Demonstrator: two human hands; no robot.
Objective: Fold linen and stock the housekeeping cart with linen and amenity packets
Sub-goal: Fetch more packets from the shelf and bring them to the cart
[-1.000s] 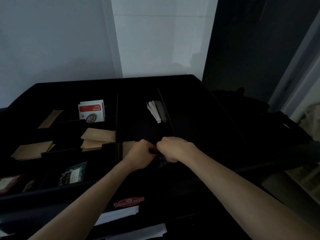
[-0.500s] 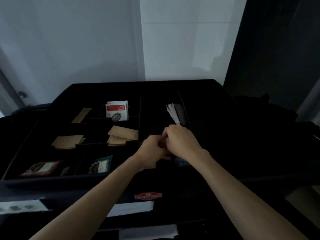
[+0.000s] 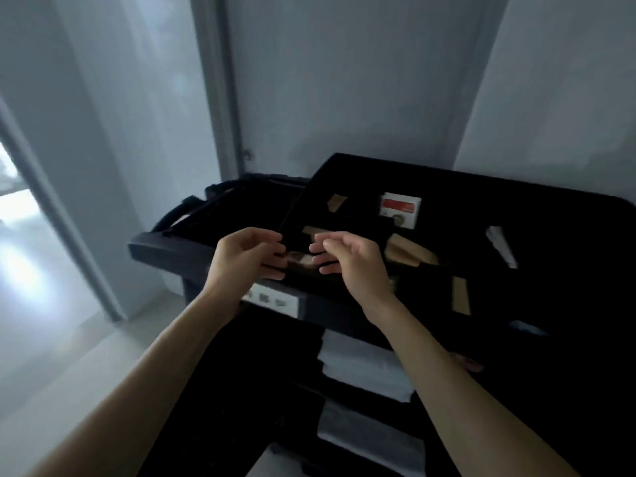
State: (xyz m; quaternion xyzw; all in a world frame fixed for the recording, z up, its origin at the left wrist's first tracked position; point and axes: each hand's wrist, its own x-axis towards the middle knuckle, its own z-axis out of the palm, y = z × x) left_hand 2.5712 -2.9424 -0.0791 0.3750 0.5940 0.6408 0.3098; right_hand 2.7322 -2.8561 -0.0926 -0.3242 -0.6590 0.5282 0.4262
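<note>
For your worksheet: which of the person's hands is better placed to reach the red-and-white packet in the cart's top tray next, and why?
Probably the right hand: it hovers open nearer the red-and-white packet. The left hand, also open, sits farther away.

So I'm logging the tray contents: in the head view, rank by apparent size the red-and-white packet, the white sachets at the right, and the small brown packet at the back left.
1. Red-and-white packet
2. White sachets, slightly smaller, though blurred, so unsure
3. Small brown packet
</note>
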